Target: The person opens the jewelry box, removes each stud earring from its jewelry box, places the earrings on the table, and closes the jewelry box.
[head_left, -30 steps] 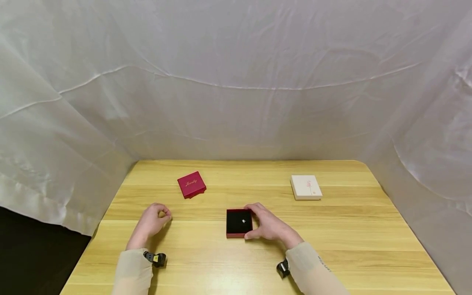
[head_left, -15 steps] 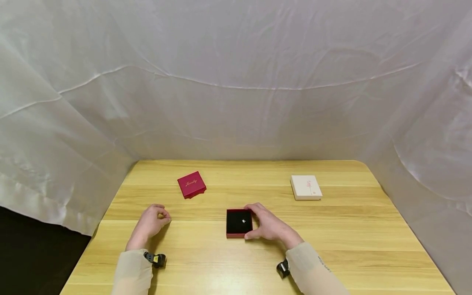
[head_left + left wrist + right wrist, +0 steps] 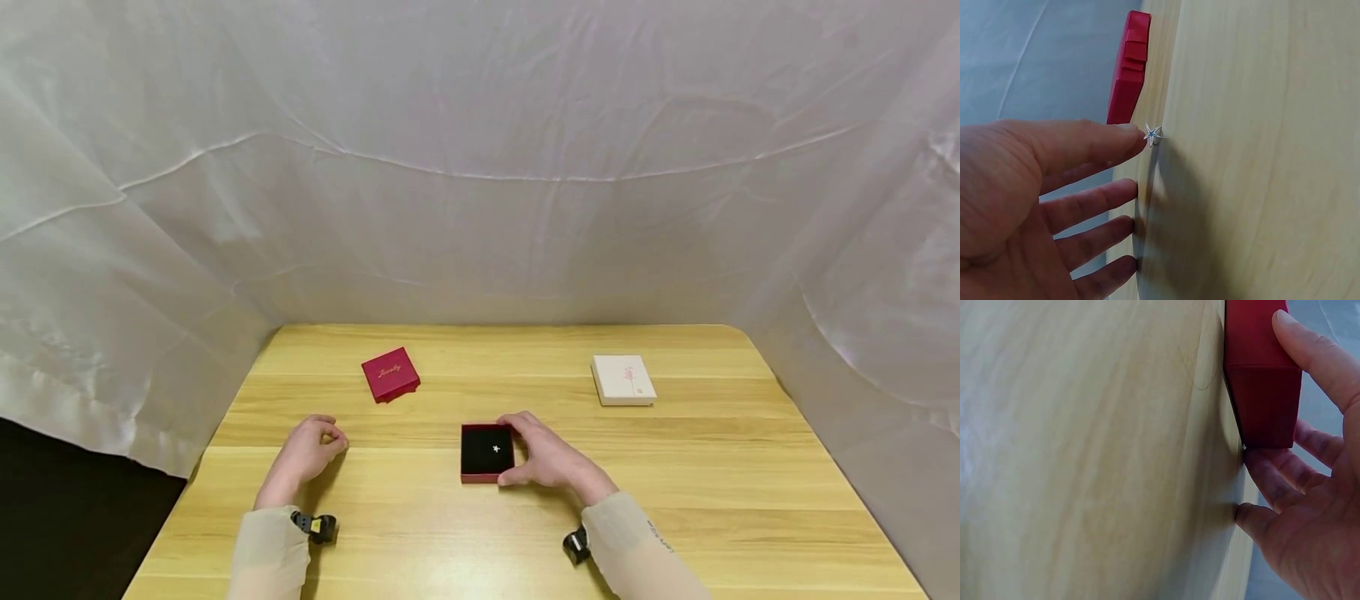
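Observation:
Between thumb and forefinger my left hand (image 3: 303, 454) pinches a small silver star-shaped earring (image 3: 1152, 135), bluish at its centre. That hand is close to the table surface, left of an open red jewelry box (image 3: 480, 479). A black pad (image 3: 478, 450) fills the box, and a second star-shaped earring (image 3: 496, 449) sits on the pad's right half. My right hand (image 3: 546, 454) grips the box at its right side, thumb at the near corner and fingers at the far one. In the right wrist view the thumb presses the box's red wall (image 3: 1263, 400).
A red lid (image 3: 391, 373) with gold lettering and a ribbon bow lies at the back left of the wooden table (image 3: 712, 467). At the back right stands a white box (image 3: 624, 381) with pink print. A pale curtain (image 3: 480, 233) encloses the table's back and sides.

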### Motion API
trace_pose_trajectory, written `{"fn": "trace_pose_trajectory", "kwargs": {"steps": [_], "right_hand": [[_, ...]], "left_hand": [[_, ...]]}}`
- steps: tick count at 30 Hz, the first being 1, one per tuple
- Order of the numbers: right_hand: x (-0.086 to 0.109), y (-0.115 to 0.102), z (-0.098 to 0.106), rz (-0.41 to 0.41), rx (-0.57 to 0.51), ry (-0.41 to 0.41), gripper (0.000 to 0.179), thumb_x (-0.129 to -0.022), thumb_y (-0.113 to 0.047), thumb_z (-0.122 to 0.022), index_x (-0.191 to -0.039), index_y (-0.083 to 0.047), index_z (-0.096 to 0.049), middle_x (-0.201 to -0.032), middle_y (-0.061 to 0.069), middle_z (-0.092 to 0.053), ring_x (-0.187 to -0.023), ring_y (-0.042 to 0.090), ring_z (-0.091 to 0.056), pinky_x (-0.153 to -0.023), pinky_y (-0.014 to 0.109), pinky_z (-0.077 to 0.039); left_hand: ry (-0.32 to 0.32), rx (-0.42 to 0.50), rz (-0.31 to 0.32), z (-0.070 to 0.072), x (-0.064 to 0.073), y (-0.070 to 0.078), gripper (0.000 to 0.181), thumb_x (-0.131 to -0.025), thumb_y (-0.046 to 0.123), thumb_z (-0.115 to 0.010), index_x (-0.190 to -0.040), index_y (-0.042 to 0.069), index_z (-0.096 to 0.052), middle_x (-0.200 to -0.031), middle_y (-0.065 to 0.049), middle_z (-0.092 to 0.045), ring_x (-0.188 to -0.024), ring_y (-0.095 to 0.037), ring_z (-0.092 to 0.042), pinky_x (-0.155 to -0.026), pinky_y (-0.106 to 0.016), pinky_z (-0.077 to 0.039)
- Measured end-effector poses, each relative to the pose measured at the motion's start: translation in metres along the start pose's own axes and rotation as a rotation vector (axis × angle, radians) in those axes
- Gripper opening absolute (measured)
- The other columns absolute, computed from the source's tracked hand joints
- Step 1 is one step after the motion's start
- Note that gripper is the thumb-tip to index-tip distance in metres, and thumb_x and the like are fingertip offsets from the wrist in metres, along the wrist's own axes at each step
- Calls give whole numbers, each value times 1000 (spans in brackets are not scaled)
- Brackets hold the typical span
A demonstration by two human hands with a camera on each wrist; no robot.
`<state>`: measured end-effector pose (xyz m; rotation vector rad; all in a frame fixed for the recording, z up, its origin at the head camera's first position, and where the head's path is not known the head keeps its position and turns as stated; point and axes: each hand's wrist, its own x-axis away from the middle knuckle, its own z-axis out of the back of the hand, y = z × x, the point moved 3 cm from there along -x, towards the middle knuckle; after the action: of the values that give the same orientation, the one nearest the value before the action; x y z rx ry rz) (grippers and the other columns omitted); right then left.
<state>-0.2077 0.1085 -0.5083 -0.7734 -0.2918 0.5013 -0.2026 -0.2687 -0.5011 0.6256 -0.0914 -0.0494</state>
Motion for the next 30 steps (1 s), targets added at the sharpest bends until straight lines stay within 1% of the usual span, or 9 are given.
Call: {"fn": "trace_pose_trajectory", "kwargs": {"steps": [4, 7, 9, 11, 13, 16, 18, 22, 30], "right_hand": [[0, 0, 0, 0, 2, 0, 84, -71, -27, -89, -141, -11, -47, -133, 4, -48, -122, 23, -47, -106, 48, -36], [0, 0, 0, 4, 4, -1, 84, -71, -28, -89, -141, -10, -47, -132, 4, -48, -121, 23, -47, -106, 49, -36], [0, 0, 0, 5, 3, -1, 84, -71, -28, -89, -141, -10, -47, -133, 4, -48, -121, 23, -47, -106, 49, -36], [0, 0, 0, 5, 2, 0, 84, -71, -28, -89, -141, -10, -47, -133, 4, -48, -122, 24, -47, -106, 49, -36], [0, 0, 0, 3, -1, 0, 84, -71, -28, -90, -141, -10, -46, -133, 4, -48, -122, 24, -47, -106, 49, -36], [1, 0, 1, 0, -5, -1, 84, -71, -28, -90, -141, -11, -46, -133, 4, -48, -123, 23, -46, -106, 49, -35], [1, 0, 1, 0, -3, -2, 84, -71, -28, -89, -141, -11, -46, -133, 4, -48, -123, 23, -46, -106, 49, -35], [0, 0, 1, 0, 8, -5, 84, -71, -29, -89, -141, -11, -46, -132, 4, -48, -122, 23, -46, -106, 48, -36], [-1, 0, 1, 4, 38, -8, 83, -72, -29, -89, -141, -11, -46, -133, 4, -48, -121, 22, -47, -106, 47, -36]], "left_hand": [[7, 1, 3, 1, 1, 0, 10, -91, 7, -65, -81, 4, -68, -126, -33, -54, -118, -53, -47, -98, -62, -37], [15, 4, 5, 2, 1, 2, 10, -91, 7, -65, -81, 5, -65, -113, -27, -60, -102, -43, -56, -88, -55, -45], [19, 10, 17, 2, 2, 3, 9, -91, 8, -66, -82, 6, -64, -106, -21, -62, -91, -34, -56, -80, -49, -46], [24, 13, 20, 3, 2, 8, 8, -91, 9, -66, -85, 5, -64, -105, -20, -61, -89, -32, -54, -78, -48, -45], [37, 18, 19, 3, 3, 14, 7, -91, 10, -67, -89, 4, -64, -112, -24, -59, -97, -37, -55, -83, -52, -46], [60, 23, 1, 1, 2, 25, 11, -90, 11, -68, -95, 2, -65, -125, -29, -54, -114, -45, -51, -96, -59, -40], [65, 34, -17, -2, 1, 34, 14, -90, 12, -68, -100, 1, -65, -129, -29, -52, -120, -47, -48, -100, -61, -37], [54, 56, -74, -13, -1, 56, 18, -89, 13, -70, -103, 2, -66, -130, -26, -53, -122, -46, -48, -102, -60, -37], [27, 121, -202, -40, -3, 99, 16, -86, 10, -75, -99, 4, -67, -121, -17, -60, -117, -38, -53, -99, -55, -41]]}}
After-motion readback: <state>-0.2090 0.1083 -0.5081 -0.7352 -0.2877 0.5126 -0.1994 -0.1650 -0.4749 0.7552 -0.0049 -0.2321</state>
